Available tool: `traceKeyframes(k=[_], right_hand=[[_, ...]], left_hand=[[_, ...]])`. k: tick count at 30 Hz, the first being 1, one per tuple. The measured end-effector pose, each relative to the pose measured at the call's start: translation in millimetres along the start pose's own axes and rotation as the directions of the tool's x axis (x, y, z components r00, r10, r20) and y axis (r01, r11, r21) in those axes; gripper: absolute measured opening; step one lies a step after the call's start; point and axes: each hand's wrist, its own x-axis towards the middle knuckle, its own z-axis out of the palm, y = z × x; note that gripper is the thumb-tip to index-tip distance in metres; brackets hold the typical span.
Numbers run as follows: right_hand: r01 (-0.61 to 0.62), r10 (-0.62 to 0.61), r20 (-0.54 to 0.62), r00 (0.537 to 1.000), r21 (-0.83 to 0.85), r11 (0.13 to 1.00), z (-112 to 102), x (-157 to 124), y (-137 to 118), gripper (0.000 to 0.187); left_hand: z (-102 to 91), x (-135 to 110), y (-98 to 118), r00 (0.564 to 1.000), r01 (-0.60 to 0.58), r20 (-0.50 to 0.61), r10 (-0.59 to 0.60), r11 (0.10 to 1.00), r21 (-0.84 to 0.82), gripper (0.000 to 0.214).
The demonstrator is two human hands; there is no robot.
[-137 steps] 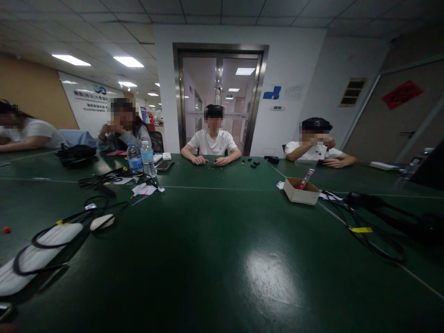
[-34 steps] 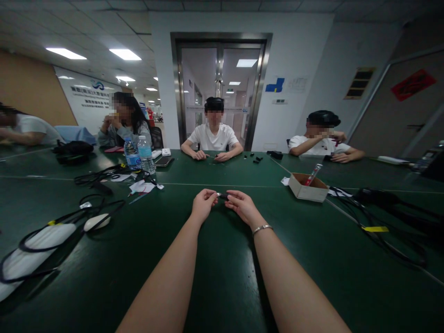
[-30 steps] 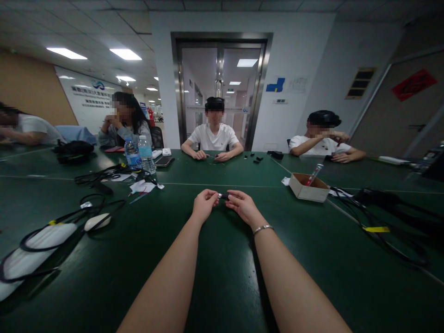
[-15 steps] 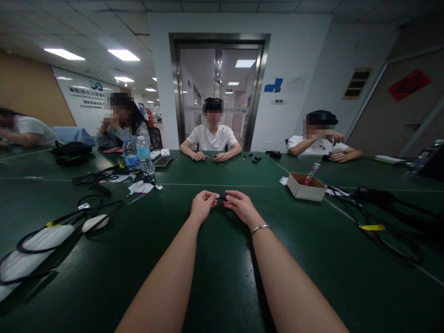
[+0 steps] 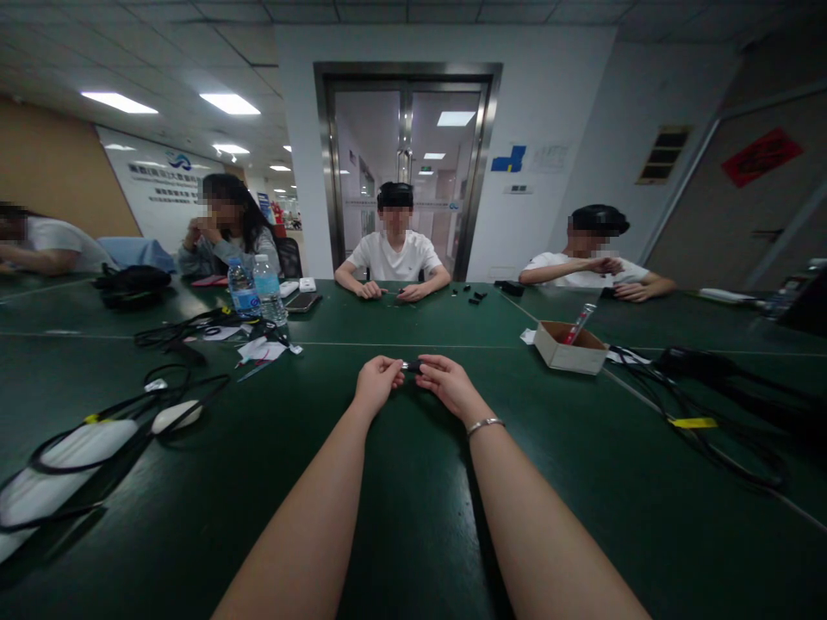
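Both my arms stretch out over the green table point(image 5: 413, 482). My left hand point(image 5: 377, 384) and my right hand point(image 5: 447, 384) meet at the middle, fingers curled and pinched on the two ends of a small dark part point(image 5: 412, 366) with a pale tip. The part is too small to name. A thin metal bracelet point(image 5: 484, 424) sits on my right wrist. Both hands hover just above or rest on the tabletop; which one is unclear.
A cardboard box point(image 5: 567, 348) with a red-capped tube stands to the right. Black cables point(image 5: 704, 413) lie far right, more cables and white pads point(image 5: 71, 456) at left. Two water bottles point(image 5: 257, 289) stand back left. Other people sit across the table, with small black parts point(image 5: 475, 297) near them.
4.6 s ago my hands were out of view; since then they came in and closed on the small part. Over the last second they barely moved. The person at right lowered an arm.
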Motion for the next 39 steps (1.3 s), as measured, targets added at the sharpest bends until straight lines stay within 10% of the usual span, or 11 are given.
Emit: traceKeyframes(k=[39], right_hand=[[-0.015,0.014,0.027,1.000,0.016,1.000,-1,-1,-1,0.019]], left_hand=[[-0.5,0,-2,1.000,-0.012,0.030,0.004,0.964,0.266,0.035]])
